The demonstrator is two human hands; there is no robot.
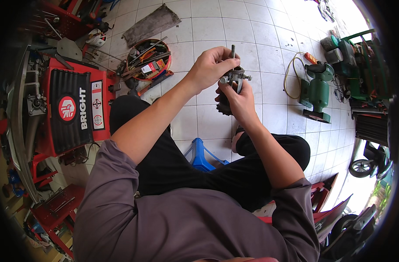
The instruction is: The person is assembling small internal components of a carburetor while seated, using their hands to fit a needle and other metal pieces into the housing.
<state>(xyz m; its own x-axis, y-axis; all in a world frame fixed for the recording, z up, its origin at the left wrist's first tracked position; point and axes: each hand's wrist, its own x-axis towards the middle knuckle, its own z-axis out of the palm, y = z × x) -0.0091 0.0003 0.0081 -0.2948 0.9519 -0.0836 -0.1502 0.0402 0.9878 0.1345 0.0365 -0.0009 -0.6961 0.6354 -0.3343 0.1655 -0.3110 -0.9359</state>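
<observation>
Above the floor, in front of my knees, I hold a small grey metal part that looks like a carburetor [235, 75], with short fittings sticking out at its sides. My right hand [244, 105] is wrapped round it from below, and a black ribbed piece [224, 106] shows beside the palm. A slim dark rod [233, 51] stands upright at its top. My left hand [208, 70] is closed at the rod, thumb and fingers pinching it near the metal body. The fingers hide just where rod and body meet.
A round container [149, 59] full of hand tools stands ahead to the left, beside a red machine [55, 109]. A grey cloth [151, 25] lies farther off. To the right is a green bench grinder [319, 89] on the tiles. A blue stool [200, 157] shows between my legs.
</observation>
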